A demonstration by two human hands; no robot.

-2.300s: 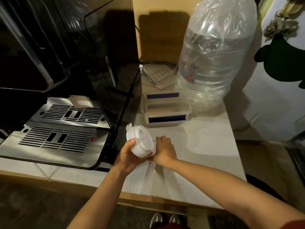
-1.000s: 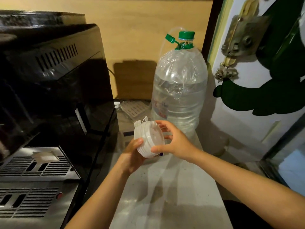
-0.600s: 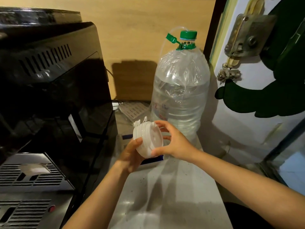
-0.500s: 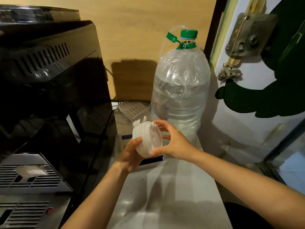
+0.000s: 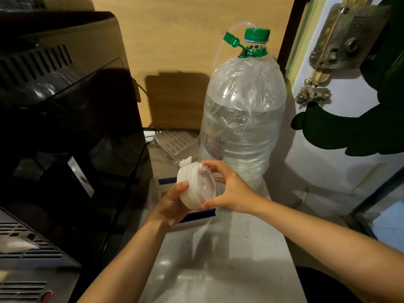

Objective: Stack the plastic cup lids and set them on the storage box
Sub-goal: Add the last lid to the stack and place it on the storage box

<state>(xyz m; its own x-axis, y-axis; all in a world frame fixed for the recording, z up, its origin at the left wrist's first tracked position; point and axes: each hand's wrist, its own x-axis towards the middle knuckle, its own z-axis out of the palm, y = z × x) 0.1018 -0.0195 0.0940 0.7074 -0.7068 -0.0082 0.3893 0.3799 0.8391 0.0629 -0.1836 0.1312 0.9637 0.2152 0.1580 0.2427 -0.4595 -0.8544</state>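
Head view shows the stack of lids point(image 5: 195, 189), since lifted off the bench point(image 5: 218, 259), now gripped between left hand point(image 5: 172, 204) and right hand point(image 5: 229, 189) above the storage box point(image 5: 196, 214), placement pending.

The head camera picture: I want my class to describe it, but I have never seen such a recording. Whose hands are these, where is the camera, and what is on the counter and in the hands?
No machine is at work here. A person wears one wide camera on the head, looking forward and down, so both arms reach in from below. The left hand and right hand together hold a stack of white lids, tilted on its side above the counter. Just behind and below it lies a clear storage box with blue clips, mostly hidden. A large water bottle with a green cap stands behind. A black coffee machine fills the left.
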